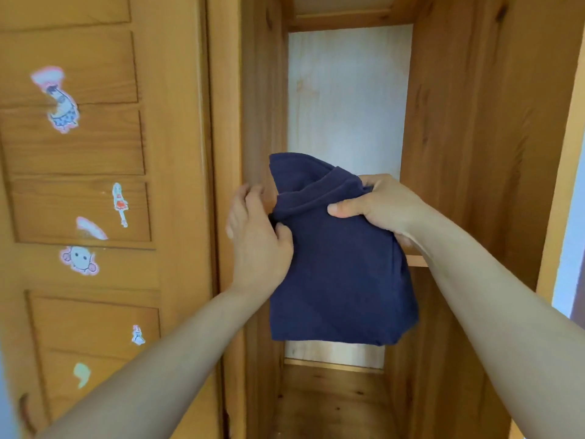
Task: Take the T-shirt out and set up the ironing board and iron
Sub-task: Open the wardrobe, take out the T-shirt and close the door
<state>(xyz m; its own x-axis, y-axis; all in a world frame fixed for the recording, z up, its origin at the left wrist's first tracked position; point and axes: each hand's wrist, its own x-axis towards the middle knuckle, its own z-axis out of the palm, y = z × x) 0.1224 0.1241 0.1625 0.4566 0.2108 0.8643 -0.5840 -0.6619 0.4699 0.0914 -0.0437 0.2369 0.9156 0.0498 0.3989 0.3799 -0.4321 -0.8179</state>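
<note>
A folded navy blue T-shirt hangs in the air in front of an open wooden wardrobe compartment. My left hand pinches its left edge near the top. My right hand grips the upper right part, thumb over the cloth near the collar. The shirt's lower part hangs loose over the shelf front. No ironing board or iron is in view.
The wardrobe is pine wood with a pale back panel and a bare lower shelf. A closed panelled door with several cartoon stickers stands to the left. An open door edge is at the right.
</note>
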